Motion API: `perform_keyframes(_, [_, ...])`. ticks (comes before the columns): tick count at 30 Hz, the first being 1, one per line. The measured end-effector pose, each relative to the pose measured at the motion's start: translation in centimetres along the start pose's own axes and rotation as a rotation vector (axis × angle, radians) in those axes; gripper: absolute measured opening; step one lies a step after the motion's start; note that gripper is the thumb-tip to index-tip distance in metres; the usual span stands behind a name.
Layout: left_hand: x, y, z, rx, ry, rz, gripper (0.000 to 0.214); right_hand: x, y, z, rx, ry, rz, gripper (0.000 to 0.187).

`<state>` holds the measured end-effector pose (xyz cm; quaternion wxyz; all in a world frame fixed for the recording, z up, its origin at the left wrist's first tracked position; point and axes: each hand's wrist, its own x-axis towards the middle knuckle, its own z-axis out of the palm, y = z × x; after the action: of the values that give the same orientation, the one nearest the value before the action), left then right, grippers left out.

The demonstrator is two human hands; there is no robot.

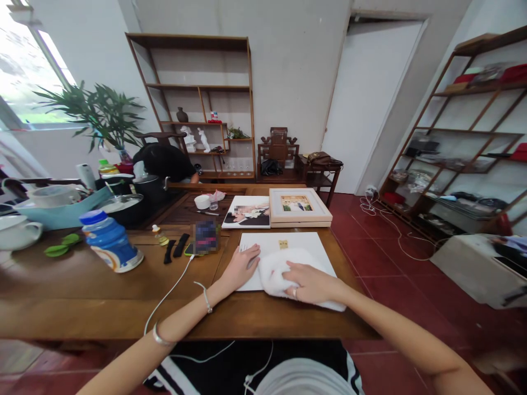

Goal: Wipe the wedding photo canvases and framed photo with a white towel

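Note:
A white flat board (307, 245) lies on the wooden table (102, 307) in front of me. My left hand (240, 267) rests flat on its left edge, fingers stretched out. My right hand (309, 282) presses a white cloth (275, 267) onto the board, fingers curled over the cloth. A small gold mark (282, 244) shows near the board's far edge.
Beyond the board sit a framed photo (299, 206) and a photo print (247, 212). A phone (205, 238) on a white cable, two black strips (175, 247), a blue-capped bottle (110, 242), bowls and pots crowd the left. Shelves line the walls; a person sits behind the plant.

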<state>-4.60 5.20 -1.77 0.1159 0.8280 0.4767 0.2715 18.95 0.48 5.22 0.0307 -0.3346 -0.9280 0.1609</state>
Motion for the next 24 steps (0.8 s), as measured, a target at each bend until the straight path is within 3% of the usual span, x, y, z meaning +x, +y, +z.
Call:
perform_keyframes(7, [0.0,0.3,-0.2,-0.065,0.009,-0.053,0.036,6.2,5.3,-0.4,0.043,0.198,0.145,0.027])
perform_keyframes(13, [0.3,0.1,-0.5,-0.198,0.159,-0.093,0.047,9.7,3.8,0.5,-0.033,0.277,0.105,0.021])
perform_keyframes(17, [0.5,-0.1,-0.9,-0.317,0.301,-0.167,0.051,8.6,0.7,1.4,-0.088,0.169,-0.137,0.014])
perform_keyframes(20, [0.5,0.1,-1.0,-0.353,0.328,-0.189,0.051,6.2,-1.0,1.1,-0.066,0.032,-0.301,0.012])
perform_keyframes(24, [0.4,0.3,-0.9,-0.327,0.227,-0.142,0.051,3.4,-0.4,-0.6,0.027,-0.083,-0.226,0.013])
